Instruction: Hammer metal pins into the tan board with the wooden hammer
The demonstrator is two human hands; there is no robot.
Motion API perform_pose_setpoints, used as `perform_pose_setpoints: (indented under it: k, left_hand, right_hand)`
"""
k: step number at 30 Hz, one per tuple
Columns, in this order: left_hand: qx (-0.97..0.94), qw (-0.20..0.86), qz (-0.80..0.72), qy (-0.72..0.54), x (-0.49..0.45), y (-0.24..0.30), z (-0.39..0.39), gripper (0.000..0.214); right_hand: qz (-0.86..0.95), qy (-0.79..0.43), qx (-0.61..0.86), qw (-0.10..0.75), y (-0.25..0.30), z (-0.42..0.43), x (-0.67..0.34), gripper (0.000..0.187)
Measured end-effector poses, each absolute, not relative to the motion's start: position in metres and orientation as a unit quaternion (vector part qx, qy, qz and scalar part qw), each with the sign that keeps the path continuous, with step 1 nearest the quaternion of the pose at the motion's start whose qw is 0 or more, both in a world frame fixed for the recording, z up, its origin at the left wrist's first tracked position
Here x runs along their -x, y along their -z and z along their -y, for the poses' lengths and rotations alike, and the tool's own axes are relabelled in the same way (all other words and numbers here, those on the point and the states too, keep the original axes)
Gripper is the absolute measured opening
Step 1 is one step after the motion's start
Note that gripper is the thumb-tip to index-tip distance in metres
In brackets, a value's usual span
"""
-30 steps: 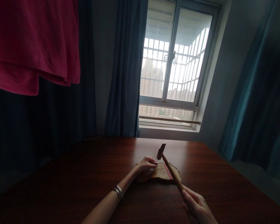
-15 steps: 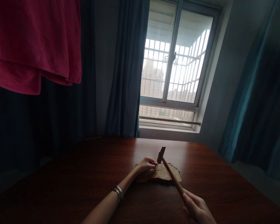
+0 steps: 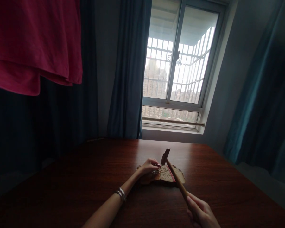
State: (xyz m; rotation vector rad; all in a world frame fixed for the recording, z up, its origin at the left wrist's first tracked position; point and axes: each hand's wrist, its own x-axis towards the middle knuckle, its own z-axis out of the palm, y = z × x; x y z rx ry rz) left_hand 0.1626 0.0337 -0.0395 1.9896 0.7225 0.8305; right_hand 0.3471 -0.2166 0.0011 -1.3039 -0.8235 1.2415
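A small wooden board (image 3: 166,174) studded with many small nails or dots lies on the dark wooden table (image 3: 85,177). My left hand (image 3: 149,167) rests on the board's left part, fingers curled in a pinch at its top edge; what they pinch is too small to name. My right hand (image 3: 200,213) grips the end of a wooden-handled hammer (image 3: 174,175). The hammer's dark head (image 3: 165,156) hangs just above the board, close to my left fingertips. A bracelet sits on my left wrist (image 3: 120,194).
A window (image 3: 178,63) with a railing outside stands behind the table. Blue curtains hang at its left (image 3: 128,69) and at the far right (image 3: 263,95). A red cloth (image 3: 33,44) hangs at the upper left.
The hammer head dipped toward the board and now sits slightly higher again. My left hand stays in place on the board.
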Motion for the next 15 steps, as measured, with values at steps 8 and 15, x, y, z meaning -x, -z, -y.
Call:
perform_pose_setpoints:
  k: [8,15]
  left_hand:
    - [-0.784,0.433,-0.282,-0.343,-0.1637,0.0416,-0.0343,0.027]
    - [-0.767,0.466,-0.295,-0.33,-0.1623,0.0381,-0.0304,0.036]
  right_hand:
    - [0.332,-0.528,0.552,0.554,-0.0118,0.2199,-0.341,0.077]
    - [0.327,-0.52,0.547,0.568,-0.0035,0.2193,-0.3423,0.071]
